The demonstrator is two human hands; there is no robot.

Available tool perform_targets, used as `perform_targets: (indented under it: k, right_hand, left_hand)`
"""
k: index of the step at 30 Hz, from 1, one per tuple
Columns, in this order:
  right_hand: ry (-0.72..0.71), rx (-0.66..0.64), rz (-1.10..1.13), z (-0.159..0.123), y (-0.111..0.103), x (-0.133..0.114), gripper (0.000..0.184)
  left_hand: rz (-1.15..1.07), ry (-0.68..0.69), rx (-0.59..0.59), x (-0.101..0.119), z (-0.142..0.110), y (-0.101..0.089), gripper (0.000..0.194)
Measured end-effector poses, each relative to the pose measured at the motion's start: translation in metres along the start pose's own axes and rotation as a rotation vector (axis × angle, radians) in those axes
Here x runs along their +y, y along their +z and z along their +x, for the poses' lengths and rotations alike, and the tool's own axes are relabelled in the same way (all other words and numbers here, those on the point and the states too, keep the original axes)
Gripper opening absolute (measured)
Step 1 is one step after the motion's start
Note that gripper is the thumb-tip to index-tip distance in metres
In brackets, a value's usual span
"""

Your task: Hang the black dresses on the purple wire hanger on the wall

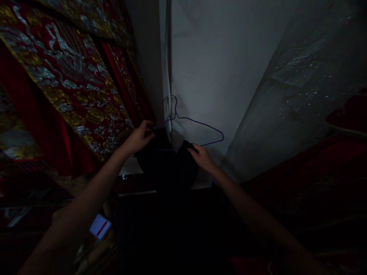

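Note:
A black garment (169, 168) hangs partly on a thin purple hanger (200, 123), whose hook is up by a pale vertical strip on the wall. My left hand (141, 135) pinches the garment's left shoulder, where it covers that arm of the hanger. With thumb and fingers closed, my right hand (202, 156) grips the garment's other upper edge, below the hanger's bare right arm. The garment's lower part is lost in the dark.
Red cloth with gold and silver embroidery (69, 65) hangs at the left. At lower left, a lit phone (100, 226) shows near a person's hand. A pale wall (218, 57) stands behind the hanger, with shiny clear sheeting (304, 84) at the right.

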State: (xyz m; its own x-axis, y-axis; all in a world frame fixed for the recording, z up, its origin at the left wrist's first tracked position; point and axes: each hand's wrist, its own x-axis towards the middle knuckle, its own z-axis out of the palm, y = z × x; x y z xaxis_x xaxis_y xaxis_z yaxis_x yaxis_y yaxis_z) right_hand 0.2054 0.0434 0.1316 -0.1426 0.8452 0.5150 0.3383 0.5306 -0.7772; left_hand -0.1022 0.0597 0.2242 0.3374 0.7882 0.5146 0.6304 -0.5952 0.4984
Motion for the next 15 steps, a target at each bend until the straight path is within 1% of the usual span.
perform_targets:
  k: [1, 2, 3, 5, 6, 7, 8, 9, 10, 11, 12, 14, 15]
  right_hand:
    - [-0.042, 0.011, 0.000, -0.003, -0.001, 0.000, 0.027]
    - [-0.076, 0.051, -0.011, -0.005, -0.004, 0.001, 0.028]
    - [-0.094, 0.118, -0.030, -0.005, -0.010, 0.003, 0.033]
    - [-0.078, 0.305, -0.075, 0.000, -0.027, 0.008, 0.042]
    - [-0.053, 0.395, -0.093, 0.006, -0.038, 0.011, 0.047]
    - [-0.027, 0.459, -0.110, 0.012, -0.049, 0.014, 0.050]
    - [-0.004, 0.487, -0.124, 0.020, -0.061, 0.017, 0.049]
    - [0.017, 0.481, -0.136, 0.027, -0.073, 0.019, 0.044]
    - [0.037, 0.439, -0.141, 0.035, -0.085, 0.019, 0.035]
    - [0.062, 0.362, -0.135, 0.041, -0.096, 0.019, 0.026]
    - [0.096, 0.254, -0.113, 0.046, -0.106, 0.016, 0.022]
    - [0.182, 0.017, -0.014, 0.052, -0.119, 0.009, 0.027]
    - [0.224, -0.071, 0.050, 0.053, -0.122, 0.003, 0.031]
  left_hand:
    - [-0.005, 0.026, 0.000, -0.002, 0.004, 0.005, 0.038]
    - [0.000, 0.039, -0.021, -0.005, 0.006, 0.008, 0.036]
    - [0.011, 0.043, -0.051, -0.008, 0.007, 0.010, 0.032]
    - [0.045, 0.045, -0.091, -0.013, 0.007, 0.009, 0.029]
    - [0.065, 0.055, -0.089, -0.014, 0.007, 0.007, 0.029]
    - [0.085, 0.077, -0.079, -0.015, 0.007, 0.005, 0.029]
    - [0.104, 0.105, -0.069, -0.015, 0.007, 0.003, 0.028]
    - [0.121, 0.132, -0.058, -0.015, 0.008, 0.001, 0.027]
    - [0.137, 0.148, -0.045, -0.016, 0.009, -0.001, 0.026]
    - [0.151, 0.151, -0.022, -0.017, 0.010, -0.003, 0.025]
    - [0.161, 0.137, 0.010, -0.018, 0.010, -0.005, 0.024]
    - [0.165, 0.072, 0.079, -0.023, 0.008, -0.006, 0.025]
    - [0.148, 0.035, 0.104, -0.024, 0.007, -0.006, 0.026]
